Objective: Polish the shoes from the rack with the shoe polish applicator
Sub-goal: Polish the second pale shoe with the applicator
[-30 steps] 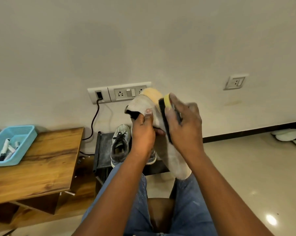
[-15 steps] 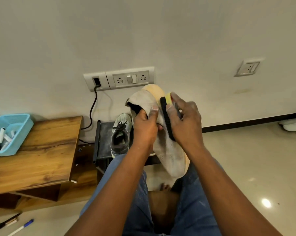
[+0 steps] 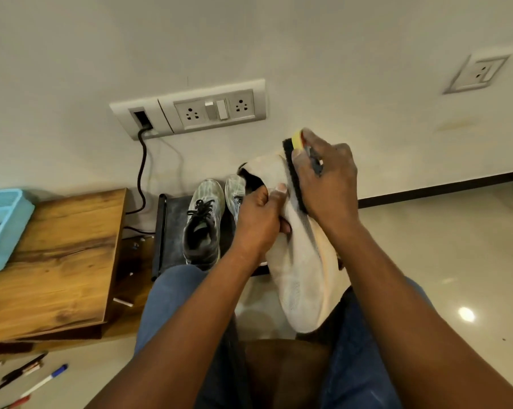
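A pale beige shoe point(image 3: 301, 278) is held upright over my lap, toe pointing down. My left hand point(image 3: 258, 222) grips it at the collar, thumb on the outside by the dark opening. My right hand point(image 3: 326, 181) holds the shoe polish applicator point(image 3: 293, 169), a black sponge with a yellow end, pressed against the shoe's right side near the heel. Two grey laced sneakers point(image 3: 203, 219) stand on the low black shoe rack point(image 3: 162, 234) behind my hands; the right one is partly hidden by my left hand.
A wooden table point(image 3: 57, 261) stands at the left with a light blue basket point(image 3: 4, 228) on it. Pens point(image 3: 42, 382) lie on the floor at the lower left. A black cable point(image 3: 143, 172) runs down from the wall socket panel point(image 3: 190, 110). My knees in blue jeans fill the bottom.
The view has tilted down, so the wall sockets sit higher in the frame. My right hand with the applicator has slid up toward the shoe's heel end. My left hand keeps its grip.
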